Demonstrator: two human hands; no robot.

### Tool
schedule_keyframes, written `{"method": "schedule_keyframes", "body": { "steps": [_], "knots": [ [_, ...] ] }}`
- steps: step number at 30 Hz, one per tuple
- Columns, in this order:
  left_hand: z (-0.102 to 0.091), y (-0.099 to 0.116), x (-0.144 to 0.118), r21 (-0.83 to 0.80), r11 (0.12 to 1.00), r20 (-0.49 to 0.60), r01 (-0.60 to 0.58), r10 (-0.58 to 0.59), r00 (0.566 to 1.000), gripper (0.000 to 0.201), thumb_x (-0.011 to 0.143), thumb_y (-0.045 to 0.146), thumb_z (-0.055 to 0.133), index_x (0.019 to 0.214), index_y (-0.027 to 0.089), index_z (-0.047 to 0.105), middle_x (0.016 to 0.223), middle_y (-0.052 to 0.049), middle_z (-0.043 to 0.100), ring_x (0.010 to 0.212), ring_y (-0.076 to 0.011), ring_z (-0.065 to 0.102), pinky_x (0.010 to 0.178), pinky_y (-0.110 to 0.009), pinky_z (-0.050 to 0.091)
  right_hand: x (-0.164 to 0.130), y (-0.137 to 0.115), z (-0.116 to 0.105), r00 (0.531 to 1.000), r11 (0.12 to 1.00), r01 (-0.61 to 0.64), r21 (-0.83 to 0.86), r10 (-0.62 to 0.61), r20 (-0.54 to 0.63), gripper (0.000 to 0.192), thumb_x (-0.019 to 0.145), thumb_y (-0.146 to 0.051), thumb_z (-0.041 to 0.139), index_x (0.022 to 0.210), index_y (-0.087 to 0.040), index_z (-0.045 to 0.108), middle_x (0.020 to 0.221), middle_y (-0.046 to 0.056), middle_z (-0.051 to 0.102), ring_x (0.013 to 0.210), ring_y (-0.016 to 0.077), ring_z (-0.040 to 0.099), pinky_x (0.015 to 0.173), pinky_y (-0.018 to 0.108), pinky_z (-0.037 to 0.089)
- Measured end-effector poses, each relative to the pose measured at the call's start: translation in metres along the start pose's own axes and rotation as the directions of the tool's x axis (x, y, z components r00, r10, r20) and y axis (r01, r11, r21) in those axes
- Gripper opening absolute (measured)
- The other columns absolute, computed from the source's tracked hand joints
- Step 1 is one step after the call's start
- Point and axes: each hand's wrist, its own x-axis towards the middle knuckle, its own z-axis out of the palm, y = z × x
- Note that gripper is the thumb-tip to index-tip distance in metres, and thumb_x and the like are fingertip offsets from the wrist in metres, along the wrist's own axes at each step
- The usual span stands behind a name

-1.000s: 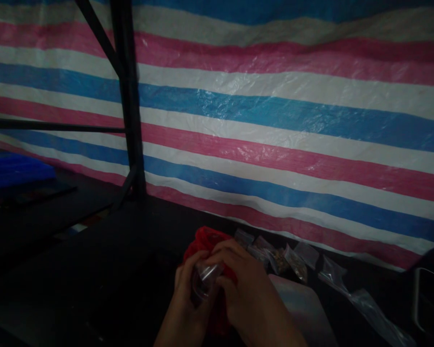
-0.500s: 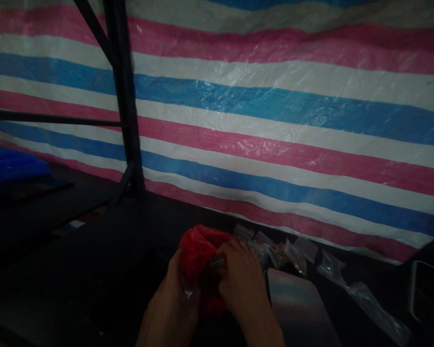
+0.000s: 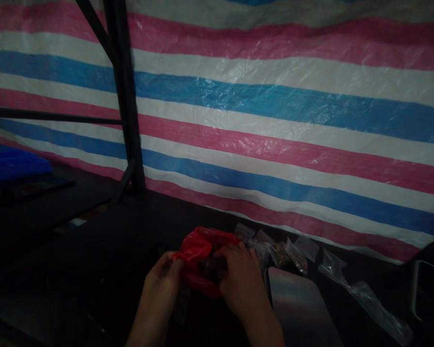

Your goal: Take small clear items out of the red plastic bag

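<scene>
A red plastic bag [image 3: 197, 250] lies on a dark table [image 3: 104, 270] just in front of me. My left hand [image 3: 161, 284] pinches the bag's left rim and holds it apart. My right hand [image 3: 238, 282] has its fingers inside the bag's mouth, on dark contents I cannot make out; whether it grips something is hidden. Several small clear zip bags [image 3: 278, 250] with brownish contents lie in a row just right of the red bag.
A striped pink, white and blue tarp [image 3: 275, 120] hangs close behind the table. A black metal post [image 3: 125, 96] stands at the left. A grey flat plate [image 3: 300, 308] lies by my right wrist. Clear empty bags [image 3: 369, 299] trail right. A blue object [image 3: 10, 164] sits far left.
A second ago both hands held a small clear bag over the red bag. Now the left hand pulls the red bag's rim leftwards and the right hand reaches into it.
</scene>
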Motion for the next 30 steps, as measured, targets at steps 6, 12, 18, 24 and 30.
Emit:
{"method": "schedule_keyframes", "body": {
  "steps": [6,12,18,24,30],
  "knots": [
    [0.0,0.002,0.001,0.053,0.997,-0.009,-0.049,0.05,0.999,0.031,0.065,0.05,0.069,0.078,0.022,0.063,0.071,0.0,0.069,0.067,-0.0206,0.065,0.063,-0.03,0.052,-0.003,0.003,0.002,1.0,0.988,-0.029,0.153,0.028,0.009,0.044,0.074,-0.002,0.068,0.109,-0.026,0.08,0.119,0.006,0.077,0.119,0.0291,0.064,0.108,0.045,0.039],
    [0.002,0.001,0.001,0.066,0.99,-0.027,-0.128,0.13,0.991,0.037,0.062,0.047,0.072,0.087,0.022,0.063,0.082,-0.004,0.071,0.076,-0.0251,0.069,0.068,-0.035,0.056,-0.004,0.003,0.002,0.999,0.97,0.0,0.244,-0.013,0.052,0.042,0.076,-0.003,0.067,0.105,-0.03,0.081,0.11,0.003,0.08,0.116,0.0284,0.067,0.11,0.048,0.038],
    [0.003,-0.015,0.004,0.247,0.854,-0.095,-0.457,0.491,0.866,0.054,0.077,0.046,0.074,0.124,0.025,0.058,0.091,0.0,0.061,0.081,-0.0233,0.064,0.076,-0.039,0.056,-0.006,0.013,-0.017,0.998,0.908,-0.012,0.419,-0.016,0.065,0.043,0.08,-0.006,0.069,0.114,-0.029,0.08,0.119,0.004,0.078,0.119,0.0276,0.068,0.108,0.042,0.046],
    [0.004,-0.042,0.008,0.319,0.753,0.095,-0.575,0.579,0.81,0.067,0.091,0.048,0.069,0.149,0.03,0.043,0.125,-0.009,0.058,0.111,-0.028,0.067,0.095,-0.05,0.059,-0.016,-0.002,-0.043,0.992,0.802,0.005,0.597,-0.078,0.096,0.043,0.08,-0.006,0.07,0.116,-0.027,0.08,0.125,0.002,0.077,0.123,0.0251,0.067,0.113,0.04,0.045],
    [0.008,-0.047,0.004,0.204,0.786,0.151,-0.584,0.564,0.812,0.063,0.093,0.044,0.068,0.149,0.031,0.044,0.12,-0.01,0.065,0.108,-0.0273,0.073,0.092,-0.047,0.062,-0.021,-0.022,-0.039,0.986,0.856,0.146,0.496,-0.165,-0.006,0.049,0.075,0.005,0.062,0.109,-0.026,0.08,0.12,0.002,0.073,0.119,0.0199,0.067,0.11,0.034,0.046]
  ]
}}
